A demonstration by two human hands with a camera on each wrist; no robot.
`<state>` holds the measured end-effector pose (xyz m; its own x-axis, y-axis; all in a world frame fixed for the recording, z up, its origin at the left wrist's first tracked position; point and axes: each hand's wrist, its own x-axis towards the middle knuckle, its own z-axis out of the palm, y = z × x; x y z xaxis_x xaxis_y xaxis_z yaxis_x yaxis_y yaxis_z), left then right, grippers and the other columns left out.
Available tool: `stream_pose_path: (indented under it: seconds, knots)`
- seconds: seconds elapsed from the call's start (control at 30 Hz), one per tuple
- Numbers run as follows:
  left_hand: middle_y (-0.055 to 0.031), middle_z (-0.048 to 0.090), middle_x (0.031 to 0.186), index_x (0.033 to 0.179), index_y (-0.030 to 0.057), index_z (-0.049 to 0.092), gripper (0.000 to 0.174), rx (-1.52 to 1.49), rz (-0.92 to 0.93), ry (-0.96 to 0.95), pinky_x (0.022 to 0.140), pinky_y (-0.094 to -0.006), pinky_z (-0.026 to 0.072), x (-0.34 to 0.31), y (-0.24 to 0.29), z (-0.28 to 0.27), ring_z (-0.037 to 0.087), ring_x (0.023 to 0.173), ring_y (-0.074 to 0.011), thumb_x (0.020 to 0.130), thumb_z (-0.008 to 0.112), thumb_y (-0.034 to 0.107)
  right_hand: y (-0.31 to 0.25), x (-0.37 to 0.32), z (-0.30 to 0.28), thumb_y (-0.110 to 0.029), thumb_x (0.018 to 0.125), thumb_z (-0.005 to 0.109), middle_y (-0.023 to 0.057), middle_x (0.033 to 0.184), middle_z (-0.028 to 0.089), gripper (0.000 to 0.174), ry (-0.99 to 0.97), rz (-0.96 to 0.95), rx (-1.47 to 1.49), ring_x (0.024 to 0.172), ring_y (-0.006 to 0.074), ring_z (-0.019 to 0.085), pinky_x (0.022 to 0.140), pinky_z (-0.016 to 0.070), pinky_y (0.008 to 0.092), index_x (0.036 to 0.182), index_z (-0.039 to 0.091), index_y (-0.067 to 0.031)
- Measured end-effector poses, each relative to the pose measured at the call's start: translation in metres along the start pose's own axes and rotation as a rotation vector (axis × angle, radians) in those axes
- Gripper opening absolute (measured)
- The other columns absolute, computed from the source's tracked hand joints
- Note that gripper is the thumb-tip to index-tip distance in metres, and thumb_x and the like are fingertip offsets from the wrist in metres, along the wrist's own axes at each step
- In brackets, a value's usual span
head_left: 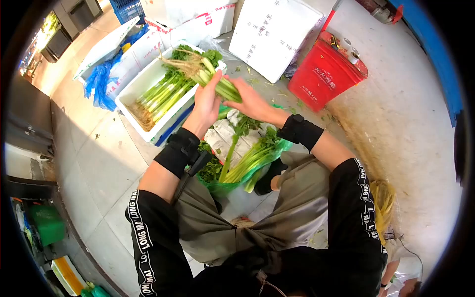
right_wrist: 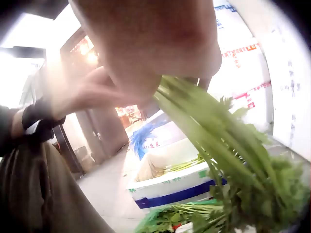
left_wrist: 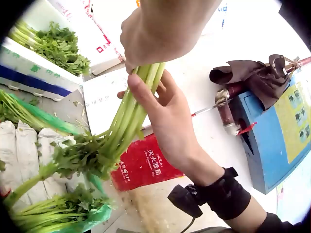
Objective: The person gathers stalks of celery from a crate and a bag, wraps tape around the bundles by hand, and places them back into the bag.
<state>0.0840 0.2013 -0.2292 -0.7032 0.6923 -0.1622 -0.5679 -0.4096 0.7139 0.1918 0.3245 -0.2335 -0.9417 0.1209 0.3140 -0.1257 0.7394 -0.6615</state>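
Note:
Both hands hold a bunch of celery (head_left: 227,90) above a green plastic bag (head_left: 217,187). Its pale roots point up and to the far left in the head view; the leafy ends hang down in the left wrist view. My left hand (head_left: 207,101) grips the stalks toward the root end. Farther along the stalks, my right hand (left_wrist: 172,119) holds them between thumb and fingers, slightly blurred in the head view. Below lie loose celery stalks (head_left: 250,161) and white wrapped bundles (head_left: 222,136) in the bag. A white foam box (head_left: 129,115) with more celery (head_left: 166,96) stands beyond the left hand.
White cartons (head_left: 277,37) stand at the back, beside a red fire extinguisher box (head_left: 321,74) by the wall. A blue plastic bag (head_left: 101,81) hangs from an open carton at the left. Yellow bags (head_left: 383,208) lie by the right elbow. Leaf scraps dot the tiled floor.

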Motion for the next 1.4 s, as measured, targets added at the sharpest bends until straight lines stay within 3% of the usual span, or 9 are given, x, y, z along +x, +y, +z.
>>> stream_pose_path:
  seconds: [0.17,0.23,0.3,0.47,0.57,0.6,0.83,1.03,1.4]
  knots:
    - [-0.0122,0.067,0.105,0.112,0.0002,0.059,0.033,-0.044,0.035,0.081,0.095,-0.0391,0.0473,0.008,0.004,-0.003,0.062,0.102,-0.0224,0.093,0.070,0.025,-0.007,-0.017,-0.021,-0.013,0.083,0.071,0.0162,0.113,0.052,0.040,0.270,-0.216,-0.346,0.107,0.0350,0.054,0.090,0.0451,0.0425,0.118,0.054,-0.0030]
    - [-0.0114,0.067,0.104,0.113,0.0013,0.057,0.034,-0.039,0.061,0.111,0.094,-0.0398,0.0474,0.014,0.004,-0.010,0.062,0.102,-0.0219,0.092,0.070,0.025,0.013,-0.030,-0.006,-0.010,0.081,0.069,0.0139,0.122,0.056,0.038,0.122,-0.349,-0.435,0.106,0.0315,0.059,0.091,0.0472,0.0406,0.117,0.058,-0.0048]
    - [-0.0107,0.067,0.105,0.113,0.0018,0.058,0.034,-0.043,0.074,0.100,0.095,-0.0405,0.0465,0.012,0.005,-0.012,0.061,0.102,-0.0215,0.091,0.071,0.024,0.014,-0.053,0.025,-0.010,0.085,0.062,0.0147,0.123,0.057,0.030,-0.431,-0.455,-0.390,0.109,0.0308,0.058,0.093,0.0471,0.0406,0.114,0.058,-0.0043]
    - [-0.0092,0.067,0.103,0.110,0.0023,0.059,0.029,-0.061,0.094,0.099,0.094,-0.0379,0.0464,0.014,0.006,-0.006,0.062,0.099,-0.0198,0.090,0.072,0.019,0.097,-0.115,0.148,-0.016,0.085,0.061,0.0144,0.121,0.057,0.030,-0.644,-0.777,-0.645,0.110,0.0239,0.056,0.091,0.0448,0.0358,0.112,0.059,-0.0039]
    - [-0.0078,0.067,0.101,0.106,0.0030,0.059,0.027,-0.085,0.095,0.125,0.092,-0.0349,0.0481,0.006,0.011,0.000,0.063,0.094,-0.0185,0.089,0.073,0.018,0.106,-0.110,0.189,-0.020,0.086,0.061,0.0134,0.116,0.058,0.028,-0.658,-0.820,-0.658,0.111,0.0234,0.057,0.092,0.0446,0.0362,0.109,0.059,-0.0047]
    - [-0.0077,0.067,0.102,0.106,0.0032,0.059,0.027,-0.074,0.075,0.113,0.093,-0.0360,0.0480,0.003,0.015,-0.001,0.063,0.095,-0.0185,0.090,0.072,0.019,0.104,-0.107,0.198,-0.021,0.087,0.062,0.0110,0.111,0.059,0.026,-0.864,-0.711,-0.717,0.109,0.0244,0.057,0.093,0.0440,0.0375,0.108,0.059,-0.0051]
    - [-0.0103,0.069,0.106,0.109,0.0006,0.062,0.030,-0.059,0.074,0.086,0.101,-0.0394,0.0459,-0.008,0.034,-0.020,0.062,0.103,-0.0203,0.094,0.067,0.026,0.116,-0.119,0.190,-0.019,0.085,0.063,0.0099,0.115,0.055,0.033,-0.772,-0.657,-0.722,0.114,0.0239,0.051,0.099,0.0403,0.0451,0.115,0.060,-0.0068]
    - [-0.0121,0.068,0.106,0.109,-0.0004,0.060,0.029,-0.032,0.123,0.120,0.101,-0.0404,0.0468,-0.010,0.039,-0.026,0.062,0.102,-0.0211,0.094,0.067,0.023,0.097,-0.138,0.218,-0.018,0.086,0.058,0.0055,0.116,0.054,0.038,-0.734,-0.754,-0.562,0.114,0.0198,0.051,0.099,0.0399,0.0386,0.123,0.058,-0.0075]
    - [-0.0076,0.069,0.099,0.107,0.0050,0.060,0.026,-0.090,0.202,0.069,0.100,-0.0438,0.0450,-0.009,0.061,-0.042,0.063,0.100,-0.0183,0.091,0.071,0.021,0.082,-0.149,0.222,-0.016,0.084,0.058,0.0040,0.095,0.053,0.012,-0.627,-0.711,-0.664,0.098,0.0182,0.055,0.088,0.0425,0.0329,0.094,0.058,-0.0098]
